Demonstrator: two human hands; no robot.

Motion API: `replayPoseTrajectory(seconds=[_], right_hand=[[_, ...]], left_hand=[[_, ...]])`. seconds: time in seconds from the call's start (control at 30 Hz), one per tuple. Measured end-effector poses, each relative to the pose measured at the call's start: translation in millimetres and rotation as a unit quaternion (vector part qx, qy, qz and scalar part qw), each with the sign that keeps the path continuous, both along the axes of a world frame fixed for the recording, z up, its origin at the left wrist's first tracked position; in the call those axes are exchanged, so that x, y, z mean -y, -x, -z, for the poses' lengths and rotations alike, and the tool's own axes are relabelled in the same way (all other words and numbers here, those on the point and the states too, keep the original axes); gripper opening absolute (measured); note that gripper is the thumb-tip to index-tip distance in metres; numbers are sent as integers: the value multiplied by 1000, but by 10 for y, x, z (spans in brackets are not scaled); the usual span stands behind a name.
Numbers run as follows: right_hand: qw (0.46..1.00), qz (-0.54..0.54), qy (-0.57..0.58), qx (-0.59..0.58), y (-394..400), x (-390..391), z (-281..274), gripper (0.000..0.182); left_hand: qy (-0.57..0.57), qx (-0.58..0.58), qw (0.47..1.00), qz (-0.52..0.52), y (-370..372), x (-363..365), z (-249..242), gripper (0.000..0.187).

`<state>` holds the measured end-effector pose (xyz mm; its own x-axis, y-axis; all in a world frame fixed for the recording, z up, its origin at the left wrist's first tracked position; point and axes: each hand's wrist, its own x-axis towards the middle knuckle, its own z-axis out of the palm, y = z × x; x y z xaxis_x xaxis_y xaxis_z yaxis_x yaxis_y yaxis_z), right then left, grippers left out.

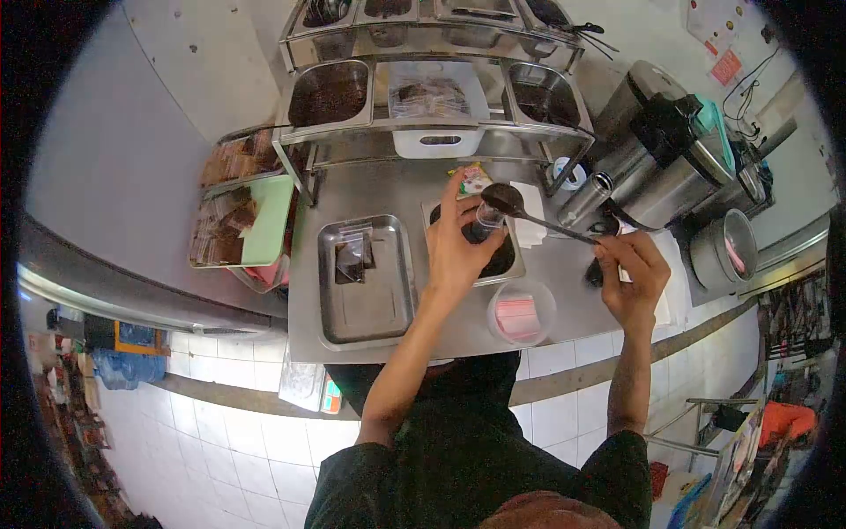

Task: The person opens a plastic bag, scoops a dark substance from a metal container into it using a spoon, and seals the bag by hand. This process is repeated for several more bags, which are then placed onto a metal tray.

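Note:
My left hand [458,247] is closed around a small clear cup-like container [486,222] with something dark inside. It is held over a rectangular steel pan [514,275] of dark contents, partly covered by the hand. Pinched in my right hand [636,275] is the thin handle of a long spoon [555,227]. The spoon's bowl, with something dark in it, is right at the container's top. A steel tray [366,319] with small dark packets [354,257] lies left of my left hand. Nearer me, a round clear tub [548,328] holds pink strips.
A steel rack [335,130] with pans and a white basket [438,144] spans the back. Large steel pots [679,189] crowd the right, beside a steel cylinder [585,199]. Green trays of packets [275,216] stand left. A yellow packet [471,179] lies behind the pan.

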<state>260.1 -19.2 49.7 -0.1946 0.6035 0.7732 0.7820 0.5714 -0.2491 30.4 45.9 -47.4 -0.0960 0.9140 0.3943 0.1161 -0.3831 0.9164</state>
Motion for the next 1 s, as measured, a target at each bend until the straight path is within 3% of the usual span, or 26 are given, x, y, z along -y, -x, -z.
replayPoseTrajectory(seconds=[0.13,0.3,0.5,0.6,0.7,0.8,0.9,1.0], right_hand=[[990,39,118,-60,-28,-3,-76,7],[967,7,181,-177,-265,-207,126,18],[853,24,376,-360,-494,-304,189,23],[898,36,337,-279,-530,-354,424,18],[969,1,239,-59,-369,-368,788,14],[968,33,236,73,-19,-309,1006,15],[981,-11,169,94,310,-327,921,25],[988,-43,145,-42,749,-381,685,35]], left_hand=[[1,13,1000,3,-3,3,-1,103],[-9,-3,1000,-11,-19,30,-51,102],[2,24,1000,7,-13,32,-33,101],[12,38,999,0,30,68,-103,101],[3,48,999,-11,79,98,-142,100],[-7,41,999,-28,112,136,-200,100],[-23,18,999,-42,160,200,-292,101],[-27,24,998,-42,182,238,-301,101]])
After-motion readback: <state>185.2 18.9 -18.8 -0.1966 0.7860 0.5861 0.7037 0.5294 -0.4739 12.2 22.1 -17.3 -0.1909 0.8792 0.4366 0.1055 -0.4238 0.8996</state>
